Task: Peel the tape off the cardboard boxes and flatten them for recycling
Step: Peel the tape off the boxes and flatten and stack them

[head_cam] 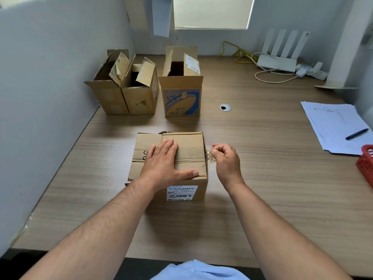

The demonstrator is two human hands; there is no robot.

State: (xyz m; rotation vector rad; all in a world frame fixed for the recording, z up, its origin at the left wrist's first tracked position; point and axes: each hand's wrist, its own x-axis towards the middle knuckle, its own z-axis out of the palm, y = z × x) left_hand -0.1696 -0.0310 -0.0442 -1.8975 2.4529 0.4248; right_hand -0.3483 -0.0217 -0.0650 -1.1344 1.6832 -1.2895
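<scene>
A closed cardboard box (189,146) with a white shipping label on its front stands in the middle of the wooden desk (262,178). My left hand (163,160) lies flat on the box top, fingers straight, thumb along the front edge. Just right of the box, my right hand (226,156) has its fingers curled and pinches a crumpled strip of clear tape (211,156) that hangs at the box's right edge. Three more cardboard boxes stand behind with flaps open: two plain ones (110,98) (141,96) at the left and one with blue print (181,98).
A white router (276,61) with cables sits at the back right. A stack of papers (335,126) with a black pen (356,134) lies at the right, next to a red basket (366,164). A cable grommet (225,107) is set in the desk. A wall runs along the left.
</scene>
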